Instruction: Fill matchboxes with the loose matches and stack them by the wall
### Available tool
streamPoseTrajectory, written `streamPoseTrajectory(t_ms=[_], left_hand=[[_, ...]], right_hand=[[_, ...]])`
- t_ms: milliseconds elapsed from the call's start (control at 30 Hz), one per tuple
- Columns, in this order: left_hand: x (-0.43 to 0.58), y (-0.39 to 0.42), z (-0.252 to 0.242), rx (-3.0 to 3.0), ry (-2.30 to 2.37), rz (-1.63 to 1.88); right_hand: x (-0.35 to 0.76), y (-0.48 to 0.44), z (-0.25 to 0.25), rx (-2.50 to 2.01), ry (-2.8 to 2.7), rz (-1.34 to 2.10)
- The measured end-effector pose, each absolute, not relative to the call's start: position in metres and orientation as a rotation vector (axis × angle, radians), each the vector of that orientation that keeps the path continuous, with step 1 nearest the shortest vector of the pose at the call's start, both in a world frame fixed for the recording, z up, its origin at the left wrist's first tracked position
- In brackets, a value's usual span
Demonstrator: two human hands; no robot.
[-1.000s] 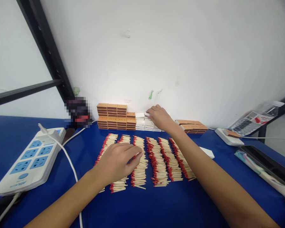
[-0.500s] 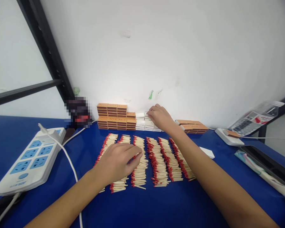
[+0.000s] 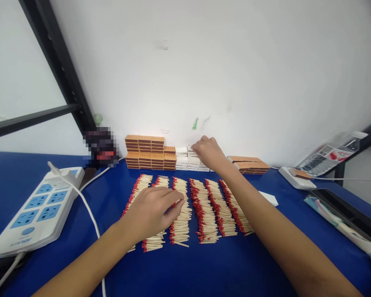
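Note:
Rows of red-headed matches (image 3: 208, 218) lie side by side on the blue table. My left hand (image 3: 156, 208) is over the left rows, its fingers bent together and thumb tip close to the index finger. Whatever it may hold is hidden. At the back, my right hand (image 3: 208, 149) reaches to the stacked white matchbox trays (image 3: 181, 160). Its fingers are pinched on a white tray at the top of the stack, partly covered by the hand. Left of these trays stand stacked orange-brown matchboxes (image 3: 145, 156).
More matchbox sleeves (image 3: 250, 165) lie right of my right wrist. A white piece (image 3: 268, 198) sits beside my right forearm. A power strip (image 3: 38, 210) with a cable is at left. A plastic bottle (image 3: 334, 154), white adapter (image 3: 297, 178) and dark case (image 3: 349, 214) are at right.
Both hands hold nearly the same positions. The whole view has shifted very slightly; the matches and boxes look unchanged.

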State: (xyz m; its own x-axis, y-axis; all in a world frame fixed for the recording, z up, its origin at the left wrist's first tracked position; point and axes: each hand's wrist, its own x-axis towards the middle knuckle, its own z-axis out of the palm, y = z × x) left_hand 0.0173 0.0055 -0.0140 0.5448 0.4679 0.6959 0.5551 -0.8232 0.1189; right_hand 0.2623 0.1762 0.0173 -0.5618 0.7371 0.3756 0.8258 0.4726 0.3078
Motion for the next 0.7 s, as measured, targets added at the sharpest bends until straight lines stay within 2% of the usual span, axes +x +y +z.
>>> streamPoseTrajectory(t_ms=[467, 700], left_hand=[[0.018, 0.005, -0.013, -2.647, -0.869, -1.153], [0.018, 0.005, -0.013, -2.651, -0.857, -1.161]], right_hand=[[0.258, 0.169, 0.021, -1.383, -2.5, -0.614], [0.242, 0.163, 0.017, -1.249, -2.416, -0.629]])
